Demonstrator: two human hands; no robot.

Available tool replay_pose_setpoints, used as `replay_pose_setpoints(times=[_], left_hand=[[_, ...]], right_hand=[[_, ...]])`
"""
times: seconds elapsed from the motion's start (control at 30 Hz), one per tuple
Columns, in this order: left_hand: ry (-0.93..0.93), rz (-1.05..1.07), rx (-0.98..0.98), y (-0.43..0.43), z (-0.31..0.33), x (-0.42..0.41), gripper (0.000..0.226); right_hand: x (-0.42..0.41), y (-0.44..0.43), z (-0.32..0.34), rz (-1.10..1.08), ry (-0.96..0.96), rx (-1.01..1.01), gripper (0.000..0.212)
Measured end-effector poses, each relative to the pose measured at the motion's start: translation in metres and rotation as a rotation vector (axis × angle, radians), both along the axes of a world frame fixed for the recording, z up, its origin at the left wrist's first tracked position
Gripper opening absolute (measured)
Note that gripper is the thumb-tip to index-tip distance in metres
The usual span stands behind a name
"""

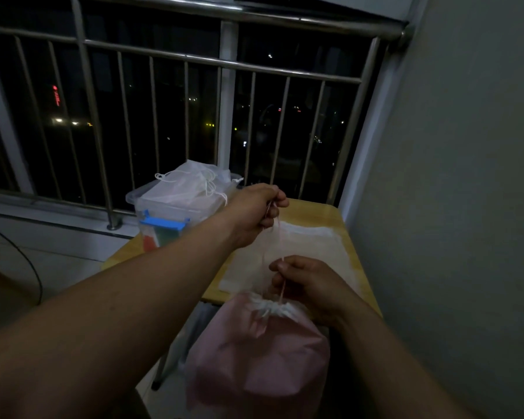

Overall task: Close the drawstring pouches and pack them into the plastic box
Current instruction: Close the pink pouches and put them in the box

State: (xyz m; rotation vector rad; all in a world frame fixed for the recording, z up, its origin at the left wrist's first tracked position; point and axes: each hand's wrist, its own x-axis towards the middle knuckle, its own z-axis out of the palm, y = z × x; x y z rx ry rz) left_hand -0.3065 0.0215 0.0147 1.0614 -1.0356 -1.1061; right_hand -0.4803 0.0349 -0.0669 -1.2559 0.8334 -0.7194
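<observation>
A pink drawstring pouch (260,355) hangs in front of the small wooden table (354,267), its white neck gathered tight. My left hand (254,211) pinches one end of the drawstring (271,234) and holds it up and away over the table. My right hand (306,282) pinches the other cord just above the gathered neck. A clear plastic box (152,201) with blue clips stands at the table's far left corner, with several white pouches (191,184) heaped in it. More flat white pouches (312,246) lie stacked on the table under my hands.
A steel railing (194,60) and a dark window run behind the table. A grey wall (454,176) closes the right side. A black cable (28,261) curves over the tiled floor at the left. The light is dim.
</observation>
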Motion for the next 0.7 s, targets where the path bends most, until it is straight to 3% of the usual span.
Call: replay_pose_setpoints(times=[0.1, 0.17, 0.37, 0.5, 0.7], left_hand=[[-0.401, 0.211, -0.101, -0.005, -0.001, 0.006, 0.027], [-0.547, 0.288, -0.180, -0.009, 0.002, 0.010, 0.027], [-0.353, 0.100, -0.108, -0.007, 0.009, -0.002, 0.029], [-0.253, 0.018, -0.004, 0.005, -0.008, -0.005, 0.034], [-0.855, 0.031, -0.008, 0.045, -0.072, -0.004, 0.049]], right_hand=[[0.001, -0.002, 0.004, -0.048, 0.094, -0.077, 0.020], [0.001, -0.001, 0.007, -0.025, 0.170, -0.161, 0.022], [0.008, 0.006, 0.008, 0.155, 0.261, -0.346, 0.032], [0.009, 0.002, 0.001, 0.067, 0.200, -0.284, 0.028], [0.000, -0.013, 0.003, 0.013, 0.071, -0.136, 0.035]])
